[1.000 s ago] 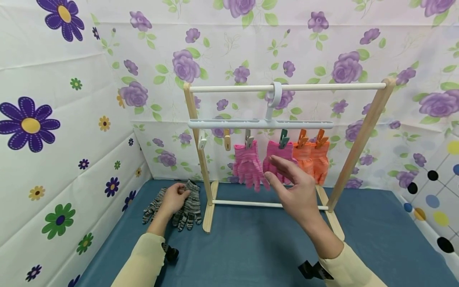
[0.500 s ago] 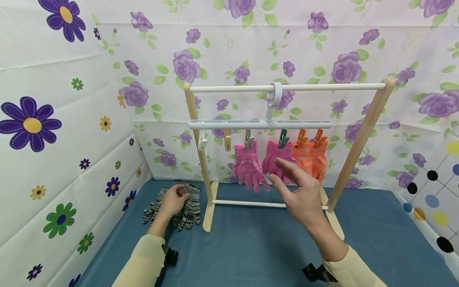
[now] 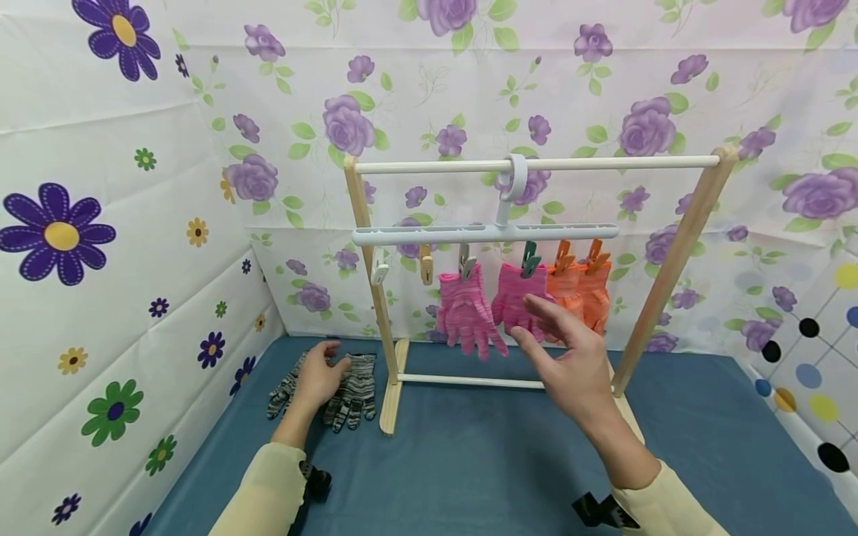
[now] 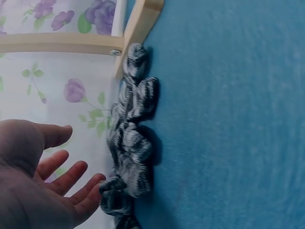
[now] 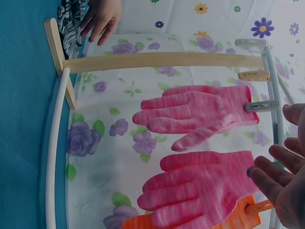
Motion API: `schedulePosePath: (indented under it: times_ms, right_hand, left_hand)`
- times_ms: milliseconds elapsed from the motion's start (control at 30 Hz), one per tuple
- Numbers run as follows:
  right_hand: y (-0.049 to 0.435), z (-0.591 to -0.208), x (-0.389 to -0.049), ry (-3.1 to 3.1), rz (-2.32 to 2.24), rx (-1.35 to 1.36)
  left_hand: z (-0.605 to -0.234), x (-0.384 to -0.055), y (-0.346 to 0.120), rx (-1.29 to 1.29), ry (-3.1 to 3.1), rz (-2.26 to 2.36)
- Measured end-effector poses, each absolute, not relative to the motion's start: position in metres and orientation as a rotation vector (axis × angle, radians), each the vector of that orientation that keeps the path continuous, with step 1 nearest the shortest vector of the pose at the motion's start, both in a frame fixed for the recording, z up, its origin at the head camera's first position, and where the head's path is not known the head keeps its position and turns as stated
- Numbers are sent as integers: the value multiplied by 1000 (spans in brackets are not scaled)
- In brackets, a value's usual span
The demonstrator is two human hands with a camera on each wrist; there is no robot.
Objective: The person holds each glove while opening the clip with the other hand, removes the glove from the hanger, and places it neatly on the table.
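My left hand (image 3: 318, 378) hovers over a pair of black-and-grey striped knit gloves (image 3: 357, 387) lying at the left of the blue cloth. In the left wrist view its thumb and fingers are spread, with the gloves (image 4: 136, 143) just beyond the fingertips. My right hand (image 3: 570, 361) is raised in front of the rack, fingers loosely extended and holding nothing. Behind it, a pink glove (image 3: 465, 309) hangs from a grey clip and another pink glove (image 5: 205, 186) from a green clip. Orange gloves (image 3: 593, 290) hang from two orange clips, partly hidden by the right hand.
A wooden rack (image 3: 673, 268) with white rods stands on the blue cloth (image 3: 469, 461). From its top rod hangs a white clip hanger (image 3: 429, 235). A white clip (image 3: 379, 266) and a tan clip (image 3: 426, 266) on its left hold nothing. Flowered sheets stand behind and left.
My left hand has let go of the striped glove's raised cuff, which now lies flatter, and its fingers have opened. My right hand has drifted slightly right and down.
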State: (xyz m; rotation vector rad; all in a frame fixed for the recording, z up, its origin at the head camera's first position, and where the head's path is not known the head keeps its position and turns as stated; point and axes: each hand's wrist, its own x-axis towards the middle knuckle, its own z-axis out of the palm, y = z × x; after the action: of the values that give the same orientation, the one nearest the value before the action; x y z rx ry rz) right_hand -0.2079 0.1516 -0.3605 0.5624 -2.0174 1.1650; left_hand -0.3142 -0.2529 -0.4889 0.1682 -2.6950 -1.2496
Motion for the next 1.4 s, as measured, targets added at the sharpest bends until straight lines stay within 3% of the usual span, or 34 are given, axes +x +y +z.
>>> schedulePosePath:
  times_ms: [533, 1400]
  right_hand:
    - [164, -364, -211, -2020, 1144, 539]
    - [167, -353, -216, -2055, 1168, 581]
  left_hand:
    - [-455, -291, -243, 10, -2463, -1263]
    - [-392, -250, -178, -490, -2243, -1438]
